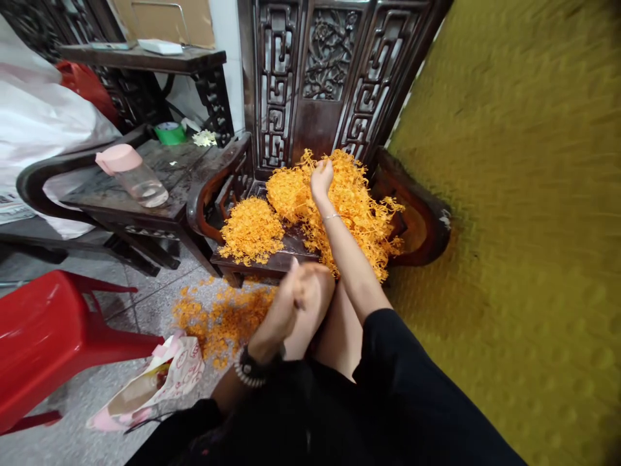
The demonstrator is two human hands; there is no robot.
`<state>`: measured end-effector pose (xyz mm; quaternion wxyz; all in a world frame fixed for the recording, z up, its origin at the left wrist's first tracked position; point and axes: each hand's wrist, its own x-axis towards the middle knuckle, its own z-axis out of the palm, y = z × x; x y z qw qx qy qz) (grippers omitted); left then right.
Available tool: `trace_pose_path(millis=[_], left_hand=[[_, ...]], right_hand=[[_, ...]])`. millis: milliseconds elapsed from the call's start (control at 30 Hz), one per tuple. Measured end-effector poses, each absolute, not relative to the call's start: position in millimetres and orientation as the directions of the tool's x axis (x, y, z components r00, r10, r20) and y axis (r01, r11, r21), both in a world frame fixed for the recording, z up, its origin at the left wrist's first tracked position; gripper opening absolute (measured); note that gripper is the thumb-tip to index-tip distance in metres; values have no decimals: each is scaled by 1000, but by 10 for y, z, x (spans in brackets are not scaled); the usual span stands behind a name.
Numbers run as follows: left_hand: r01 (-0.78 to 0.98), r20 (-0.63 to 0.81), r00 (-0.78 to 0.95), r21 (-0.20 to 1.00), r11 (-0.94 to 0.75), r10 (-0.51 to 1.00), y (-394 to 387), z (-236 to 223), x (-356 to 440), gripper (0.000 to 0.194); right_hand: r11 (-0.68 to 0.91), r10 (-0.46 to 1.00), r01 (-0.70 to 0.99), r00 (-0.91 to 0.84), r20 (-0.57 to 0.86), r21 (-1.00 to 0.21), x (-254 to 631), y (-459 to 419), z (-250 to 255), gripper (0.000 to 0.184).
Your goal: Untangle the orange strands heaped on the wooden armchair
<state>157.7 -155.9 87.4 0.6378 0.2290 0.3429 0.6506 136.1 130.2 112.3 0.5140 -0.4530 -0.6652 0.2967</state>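
Note:
My right hand [321, 178] reaches over a large heap of orange, branching plastic-looking pieces [356, 207] on a dark carved wooden chair [295, 246]. Its fingers are curled closed against the heap, and what they grip is hidden. My left hand [299, 286], smeared by motion, is above my knee at the chair's front edge, so its grip is unclear. A smaller pile of orange pieces [253, 231] lies on the seat's left side. More orange bits [223, 320] are scattered on the floor below.
To the left, a dark wooden side table [179, 168] bears a pink-lidded bottle [138, 175] and a green tape roll [169, 133]. A red plastic stool [53, 336] and an open paper bag [179, 369] are on the floor. An olive padded surface [524, 226] fills the right side.

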Motion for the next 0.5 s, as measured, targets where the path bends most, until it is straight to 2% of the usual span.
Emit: trace_pose_path(millis=[67,100,167,233,300,433,500], left_hand=[[-455,-7,-415,867,-201,910,-1332,843,1437,48],[-324,46,-497,916,-235,866,-1176,824,1340,44],[-85,131,-529,975,-206,838,-866,778,1163,39],[59,178,-483,983,-171,857,-653,724,1081,39],[65,166,-415,986,-153,895,-581,661,1118,41],[-102,99,-192,988,-120,976,-697,530,1405,49],[-198,114,-178,969,-149,977,-775,486,1548,52]], right_hand=[[437,894,286,-29,448,-853,1349,1157,1143,16],[459,883,274,-36,468,-845,1333,1049,1137,17],[480,875,239,-55,482,-844,1299,822,1112,18],[461,886,195,-47,461,-866,1282,656,1090,20],[428,902,130,-3,432,-894,1297,595,1087,21],[333,937,-88,141,319,-939,1417,656,1155,25],[296,950,-219,169,263,-930,1502,660,1215,27]])
